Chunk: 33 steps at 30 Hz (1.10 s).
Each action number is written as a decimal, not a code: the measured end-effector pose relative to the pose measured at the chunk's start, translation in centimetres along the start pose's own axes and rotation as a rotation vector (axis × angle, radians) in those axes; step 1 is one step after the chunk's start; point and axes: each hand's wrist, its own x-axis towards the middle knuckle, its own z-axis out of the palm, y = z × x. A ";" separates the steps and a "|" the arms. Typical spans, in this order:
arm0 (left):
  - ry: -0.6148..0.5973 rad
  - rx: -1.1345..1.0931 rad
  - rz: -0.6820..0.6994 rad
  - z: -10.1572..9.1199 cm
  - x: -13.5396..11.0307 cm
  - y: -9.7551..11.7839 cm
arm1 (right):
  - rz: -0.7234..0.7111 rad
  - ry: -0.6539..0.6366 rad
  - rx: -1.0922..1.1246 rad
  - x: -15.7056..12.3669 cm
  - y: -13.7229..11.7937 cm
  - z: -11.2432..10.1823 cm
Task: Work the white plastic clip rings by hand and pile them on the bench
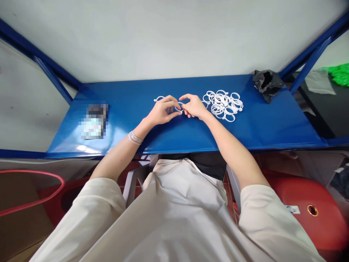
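Note:
Over the middle of the blue table, my left hand [163, 111] pinches a white plastic ring [179, 103] between thumb and fingers. My right hand [195, 106] is closed at the ring's right side, its index finger bent over the top; its fingertips partly hide the ring. Another white ring [158, 98] lies just behind my left hand, partly covered by it. Right of my right hand is a loose pile of several white rings [223, 103], each with a small knob or eyelet.
A crumpled black plastic bag [268, 84] stands at the table's back right corner. A blurred-out flat object [94, 122] lies on the left of the blue table [131, 92]. Blue frame bars rise at both sides. A red stool [311, 214] is at lower right.

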 end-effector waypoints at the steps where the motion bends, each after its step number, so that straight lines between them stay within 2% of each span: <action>1: -0.012 -0.004 0.009 0.0 0.0 0.2 | 0.011 -0.004 0.006 0.0 -0.1 0.0; 5: -0.051 0.000 0.056 0.1 -0.1 0.3 | 0.005 -0.014 -0.013 0.4 0.5 0.0; 7: -0.043 0.007 0.080 0.3 0.0 0.0 | -0.112 0.028 -0.087 0.8 1.1 0.0; 11: 0.039 0.008 0.053 0.1 0.1 -0.4 | -0.454 0.125 -0.291 1.3 2.1 0.0; 15: 0.087 -0.048 -0.015 -0.2 0.3 -0.2 | -0.582 0.026 -0.283 1.1 2.1 -0.1; 18: 0.077 -0.112 -0.065 -0.1 0.3 -0.2 | -0.601 -0.066 -0.243 0.8 1.9 0.0; 23: -0.015 -0.246 -0.186 0.3 0.1 -0.7 | -0.509 -0.231 -0.154 0.3 1.6 0.3; 29: -0.094 -0.424 -0.257 0.4 0.4 0.1 | -0.496 -0.210 -0.065 0.2 1.5 1.4; 33: -0.087 -0.613 -0.315 0.7 0.6 0.3 | -0.456 -0.270 0.127 0.2 1.3 2.1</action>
